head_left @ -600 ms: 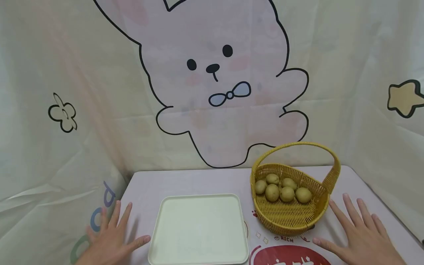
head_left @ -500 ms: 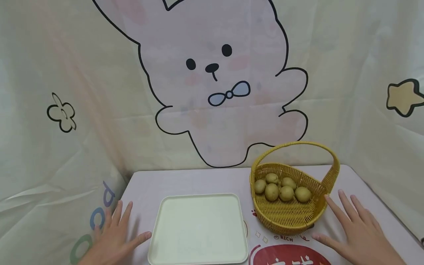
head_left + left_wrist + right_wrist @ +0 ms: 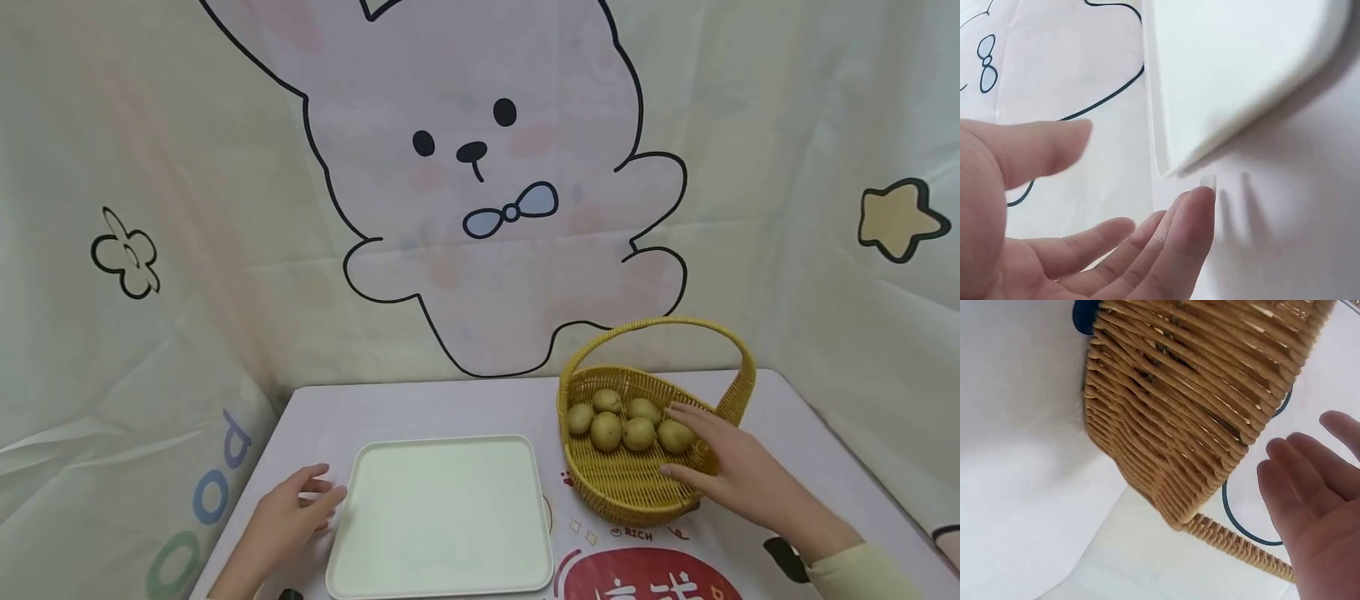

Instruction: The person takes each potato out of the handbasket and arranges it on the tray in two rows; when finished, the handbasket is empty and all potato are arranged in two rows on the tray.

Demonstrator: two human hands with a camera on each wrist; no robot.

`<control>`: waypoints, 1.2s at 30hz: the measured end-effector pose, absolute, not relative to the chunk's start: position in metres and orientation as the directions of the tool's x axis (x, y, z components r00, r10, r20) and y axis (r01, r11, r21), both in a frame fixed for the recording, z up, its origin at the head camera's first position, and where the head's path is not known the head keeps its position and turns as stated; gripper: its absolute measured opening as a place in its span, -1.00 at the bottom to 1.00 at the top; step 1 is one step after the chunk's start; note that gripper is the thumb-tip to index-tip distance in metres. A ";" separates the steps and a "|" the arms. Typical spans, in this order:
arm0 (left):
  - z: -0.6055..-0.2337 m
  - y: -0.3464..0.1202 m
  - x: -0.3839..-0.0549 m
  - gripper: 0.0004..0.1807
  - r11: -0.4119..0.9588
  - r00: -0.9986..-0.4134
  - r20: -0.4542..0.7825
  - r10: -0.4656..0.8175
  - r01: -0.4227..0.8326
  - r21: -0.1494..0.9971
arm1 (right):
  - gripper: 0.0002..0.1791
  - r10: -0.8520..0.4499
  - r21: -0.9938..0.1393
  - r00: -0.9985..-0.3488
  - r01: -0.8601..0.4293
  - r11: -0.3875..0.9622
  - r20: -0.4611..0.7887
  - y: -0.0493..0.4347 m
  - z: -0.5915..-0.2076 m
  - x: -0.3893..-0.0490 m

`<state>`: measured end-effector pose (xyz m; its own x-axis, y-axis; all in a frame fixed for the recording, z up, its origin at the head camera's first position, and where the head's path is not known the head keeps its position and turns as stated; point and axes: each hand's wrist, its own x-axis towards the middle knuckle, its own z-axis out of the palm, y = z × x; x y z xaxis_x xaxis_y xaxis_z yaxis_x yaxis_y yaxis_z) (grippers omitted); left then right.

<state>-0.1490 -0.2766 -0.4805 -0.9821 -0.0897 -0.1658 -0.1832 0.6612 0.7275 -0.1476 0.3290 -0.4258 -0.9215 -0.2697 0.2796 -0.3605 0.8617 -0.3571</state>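
right hand (image 3: 727, 473) is held empty, fingers extended, over the right side of a yellow wicker basket (image 3: 628, 493); whether its fingertips touch anything cannot be told. left hand (image 3: 279, 518) is also empty, its fingers loosely bent, and is placed just beside the left edge of a flat white tray (image 3: 442, 521). six round, olive-yellow pieces of produce (image 3: 606, 433) are grouped toward the back of the basket. tray and basket are set apart on a white desk (image 3: 330, 417), backed by a curtain (image 3: 750, 267) printed with a cartoon animal.
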 end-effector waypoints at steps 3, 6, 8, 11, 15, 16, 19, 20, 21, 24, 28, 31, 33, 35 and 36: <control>-0.483 -0.271 -0.156 -0.31 0.584 -0.970 -0.213 -0.114 -0.239 0.776 | -0.15 -0.272 -0.354 -0.931 -0.347 0.868 0.245 0.328 -0.423 -0.160; -0.485 -0.267 -0.161 -0.41 0.553 -0.966 -0.232 -0.115 -0.257 0.793 | -0.18 -0.279 -0.353 -0.938 -0.336 0.873 0.203 0.327 -0.420 -0.171; -0.485 -0.266 -0.163 -0.45 0.547 -0.965 -0.238 -0.112 -0.260 0.796 | -0.20 -0.288 -0.352 -0.940 -0.336 0.874 0.182 0.325 -0.418 -0.178; -0.487 -0.266 -0.166 -0.50 0.537 -0.964 -0.246 -0.101 -0.261 0.802 | -0.25 -0.313 -0.343 -0.937 -0.347 0.873 0.153 0.320 -0.415 -0.186; -0.489 -0.267 -0.170 -0.54 0.520 -0.959 -0.267 -0.093 -0.275 0.809 | -0.29 -0.342 -0.329 -0.934 -0.358 0.874 0.105 0.315 -0.410 -0.195; -0.490 -0.267 -0.171 -0.55 0.517 -0.959 -0.270 -0.090 -0.277 0.810 | -0.30 -0.347 -0.329 -0.933 -0.357 0.874 0.091 0.314 -0.408 -0.198; -0.492 -0.269 -0.173 -0.57 0.505 -0.958 -0.276 -0.078 -0.277 0.817 | -0.36 -0.373 -0.322 -0.926 -0.372 0.871 0.061 0.311 -0.403 -0.205; -0.493 -0.269 -0.173 -0.58 0.504 -0.958 -0.276 -0.077 -0.276 0.819 | -0.39 -0.376 -0.324 -0.925 -0.371 0.870 0.052 0.309 -0.402 -0.208; -0.493 -0.269 -0.174 -0.59 0.498 -0.958 -0.276 -0.075 -0.276 0.822 | -0.41 -0.380 -0.328 -0.924 -0.372 0.868 0.041 0.308 -0.399 -0.210; -0.493 -0.269 -0.174 -0.61 0.491 -0.959 -0.274 -0.080 -0.276 0.826 | -0.44 -0.367 -0.347 -0.930 -0.344 0.872 0.000 0.302 -0.397 -0.216; -0.493 -0.268 -0.175 -0.62 0.492 -0.960 -0.269 -0.078 -0.272 0.827 | -0.39 -0.316 -0.374 -0.945 -0.265 0.889 -0.083 0.297 -0.400 -0.222; -0.494 -0.268 -0.175 -0.62 0.496 -0.961 -0.266 -0.076 -0.268 0.826 | -0.33 -0.288 -0.388 -0.949 -0.219 0.895 -0.129 0.296 -0.403 -0.226; -0.495 -0.268 -0.176 -0.63 0.499 -0.961 -0.266 -0.078 -0.269 0.824 | -0.31 -0.277 -0.388 -0.950 -0.202 0.899 -0.147 0.296 -0.405 -0.228; -0.496 -0.268 -0.176 -0.63 0.498 -0.960 -0.268 -0.080 -0.272 0.824 | -0.31 -0.271 -0.382 -0.949 -0.194 0.904 -0.160 0.297 -0.406 -0.231; -0.497 -0.269 -0.176 -0.63 0.497 -0.960 -0.270 -0.080 -0.273 0.823 | -0.32 -0.267 -0.379 -0.949 -0.189 0.906 -0.165 0.296 -0.407 -0.232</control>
<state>-0.1765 -0.2686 -0.4966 -0.9596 -0.0803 -0.2698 -0.2731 0.4975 0.8234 -0.2317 0.2965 -0.4073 -0.9493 -0.2674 -0.1654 -0.1892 0.9060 -0.3787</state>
